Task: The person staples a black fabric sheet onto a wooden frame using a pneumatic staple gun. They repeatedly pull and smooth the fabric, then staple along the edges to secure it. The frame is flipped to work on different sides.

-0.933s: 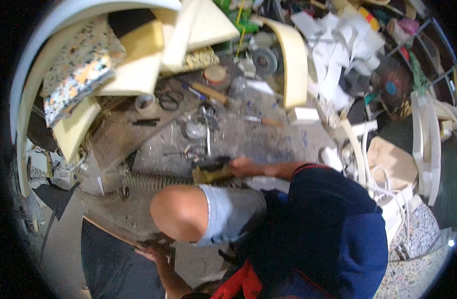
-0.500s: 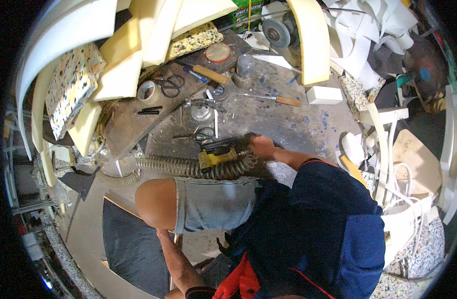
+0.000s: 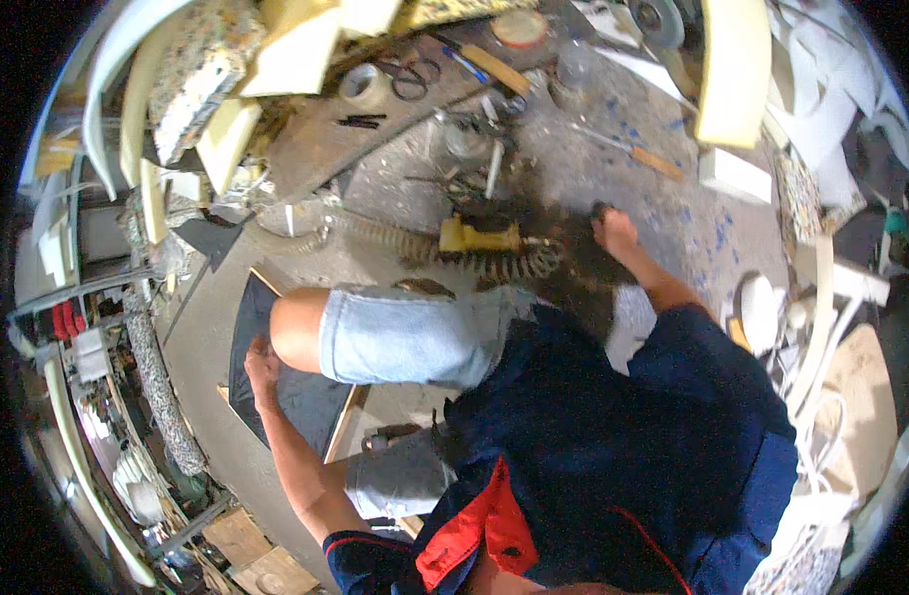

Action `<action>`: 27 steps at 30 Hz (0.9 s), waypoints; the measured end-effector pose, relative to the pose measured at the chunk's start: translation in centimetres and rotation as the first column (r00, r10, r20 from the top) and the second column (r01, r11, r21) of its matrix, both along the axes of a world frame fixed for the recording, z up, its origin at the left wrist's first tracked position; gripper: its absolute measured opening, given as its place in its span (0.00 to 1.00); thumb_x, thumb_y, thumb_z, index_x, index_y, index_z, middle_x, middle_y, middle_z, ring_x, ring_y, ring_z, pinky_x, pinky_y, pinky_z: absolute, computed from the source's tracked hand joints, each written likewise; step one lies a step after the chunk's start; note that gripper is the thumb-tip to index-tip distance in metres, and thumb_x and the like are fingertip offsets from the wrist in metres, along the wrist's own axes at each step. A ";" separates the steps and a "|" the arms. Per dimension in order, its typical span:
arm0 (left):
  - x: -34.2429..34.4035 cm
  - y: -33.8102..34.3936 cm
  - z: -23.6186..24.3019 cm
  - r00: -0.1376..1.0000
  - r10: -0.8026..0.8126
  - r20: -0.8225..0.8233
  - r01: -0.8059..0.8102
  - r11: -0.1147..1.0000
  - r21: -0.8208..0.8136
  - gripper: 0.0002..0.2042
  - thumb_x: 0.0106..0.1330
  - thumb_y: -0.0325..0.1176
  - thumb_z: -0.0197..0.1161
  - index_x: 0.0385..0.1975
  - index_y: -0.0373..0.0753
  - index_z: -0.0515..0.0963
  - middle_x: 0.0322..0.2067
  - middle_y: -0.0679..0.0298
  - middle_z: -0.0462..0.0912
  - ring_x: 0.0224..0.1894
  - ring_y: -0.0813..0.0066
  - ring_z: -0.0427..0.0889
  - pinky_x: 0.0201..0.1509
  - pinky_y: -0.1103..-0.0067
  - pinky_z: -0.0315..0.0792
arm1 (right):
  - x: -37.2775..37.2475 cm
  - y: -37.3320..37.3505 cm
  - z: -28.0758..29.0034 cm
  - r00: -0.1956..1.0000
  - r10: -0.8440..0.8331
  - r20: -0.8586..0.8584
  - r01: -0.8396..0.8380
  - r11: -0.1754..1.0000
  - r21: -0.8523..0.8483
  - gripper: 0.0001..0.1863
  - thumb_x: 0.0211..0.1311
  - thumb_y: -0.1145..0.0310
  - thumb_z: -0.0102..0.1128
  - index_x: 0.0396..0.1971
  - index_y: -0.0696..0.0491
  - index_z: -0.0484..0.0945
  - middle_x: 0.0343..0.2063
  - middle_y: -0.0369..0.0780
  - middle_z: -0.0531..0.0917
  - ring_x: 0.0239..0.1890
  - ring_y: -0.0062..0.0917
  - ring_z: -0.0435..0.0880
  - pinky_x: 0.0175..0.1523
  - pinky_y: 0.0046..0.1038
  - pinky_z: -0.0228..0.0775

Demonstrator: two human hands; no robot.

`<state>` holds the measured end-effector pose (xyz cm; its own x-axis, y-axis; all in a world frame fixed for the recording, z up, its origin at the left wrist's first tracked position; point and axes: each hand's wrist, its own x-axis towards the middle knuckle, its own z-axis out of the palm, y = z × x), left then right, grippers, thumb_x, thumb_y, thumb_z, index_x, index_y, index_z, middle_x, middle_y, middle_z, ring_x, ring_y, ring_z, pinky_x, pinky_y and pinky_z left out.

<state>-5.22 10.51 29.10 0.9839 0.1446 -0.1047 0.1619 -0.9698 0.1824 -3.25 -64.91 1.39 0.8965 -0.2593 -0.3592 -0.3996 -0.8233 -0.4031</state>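
My left hand [image 3: 262, 363] is closed at the black fabric [image 3: 310, 402], its fingers curled against the cloth beside my bare knee. This fabric covers a flat panel with pale wooden edges [image 3: 347, 421], partly hidden under my leg. Out to the right, my right hand [image 3: 618, 232] is closed above the worktable [image 3: 663, 223]. A small dark thing [image 3: 600, 210] shows at its fingers, too blurred to name. Left of that hand lies a yellow air stapler [image 3: 479, 235] joined to a coiled air hose [image 3: 454, 266].
Scissors [image 3: 415, 79], a tape roll [image 3: 363, 86] and a wooden-handled knife [image 3: 489, 67] lie on a board at the back. A long thin blade [image 3: 638, 154] and a white block [image 3: 735, 176] rest further right. Foam pieces [image 3: 286, 59] crowd the back left; scraps fill the right side.
My right hand has moved away to the right from beside the stapler and hose. My left hand has come up from below my knee onto the black fabric. The whole view has shifted.
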 end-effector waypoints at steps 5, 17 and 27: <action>-2.3 1.8 4.7 0.964 0.266 0.007 -0.266 0.962 0.065 0.21 0.66 0.36 0.62 0.54 0.27 0.76 0.52 0.43 0.81 0.58 0.53 0.79 0.62 0.65 0.70 | 3.0 -2.4 2.5 0.947 -0.252 0.200 0.266 0.963 -0.050 0.20 0.60 0.62 0.62 0.51 0.50 0.75 0.51 0.53 0.78 0.47 0.53 0.80 0.48 0.48 0.76; -4.9 7.7 6.1 0.955 0.183 0.235 -0.195 0.980 0.029 0.15 0.59 0.33 0.64 0.41 0.27 0.81 0.38 0.42 0.84 0.43 0.43 0.84 0.47 0.62 0.75 | 17.0 -15.8 15.6 0.884 -0.367 0.288 0.461 0.784 -0.416 0.22 0.69 0.62 0.50 0.62 0.38 0.74 0.75 0.49 0.37 0.70 0.56 0.56 0.66 0.58 0.56; -6.3 6.6 -2.6 0.949 0.305 0.081 -0.314 0.939 0.138 0.11 0.57 0.30 0.61 0.36 0.31 0.81 0.32 0.44 0.83 0.36 0.46 0.82 0.38 0.64 0.74 | 19.7 -19.0 17.5 0.820 -0.543 0.183 0.573 0.784 -0.240 0.23 0.63 0.61 0.60 0.60 0.39 0.78 0.76 0.46 0.34 0.72 0.61 0.49 0.68 0.65 0.51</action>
